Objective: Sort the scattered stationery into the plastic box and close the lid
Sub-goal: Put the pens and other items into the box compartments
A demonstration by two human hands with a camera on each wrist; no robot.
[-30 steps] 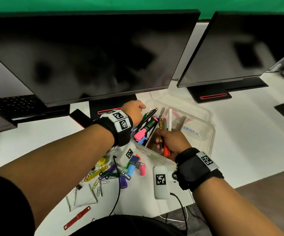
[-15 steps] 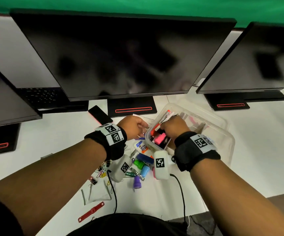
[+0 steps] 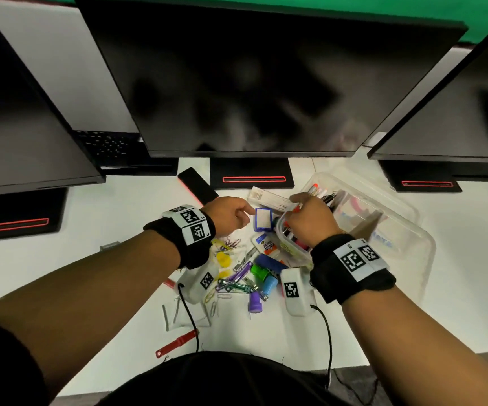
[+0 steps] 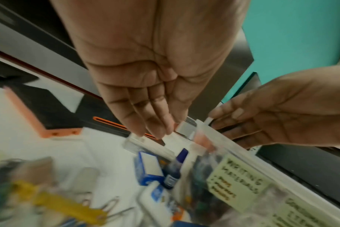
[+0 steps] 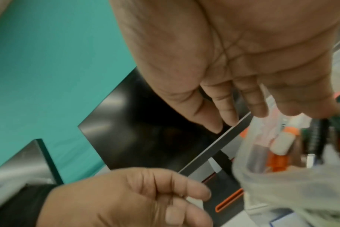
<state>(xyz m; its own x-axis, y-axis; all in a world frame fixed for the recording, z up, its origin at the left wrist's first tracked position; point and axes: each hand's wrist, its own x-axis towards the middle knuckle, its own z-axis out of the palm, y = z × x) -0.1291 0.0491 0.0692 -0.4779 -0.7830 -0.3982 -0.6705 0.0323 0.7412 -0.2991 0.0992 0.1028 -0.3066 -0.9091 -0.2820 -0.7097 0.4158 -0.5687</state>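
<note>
The clear plastic box [image 3: 412,247] stands open right of centre on the white desk, with a "writing materials" label [image 4: 241,181] on its left compartment. My right hand [image 3: 301,202] curls down into that compartment, thumb and fingers closed round the tops of the pens [image 5: 281,142] standing there. My left hand [image 3: 247,212] is flat with straight fingers and holds nothing. Its tips reach a flat clear packet [image 4: 147,142] just beyond a small blue box [image 3: 262,219]. A glue bottle [image 3: 264,244], coloured stamps [image 3: 262,273], paper clips [image 3: 231,243] and a red strip [image 3: 175,344] lie scattered near me.
Three dark monitors [image 3: 266,83] on stands line the back of the desk. A black phone [image 3: 197,184] lies beside the middle stand. Cables run from the white wrist units [image 3: 294,288] towards the desk's near edge.
My left hand has left the box's rim and moved left to the blue box and packet. The right hand has carried the pens to the box's left end and stays on them.
</note>
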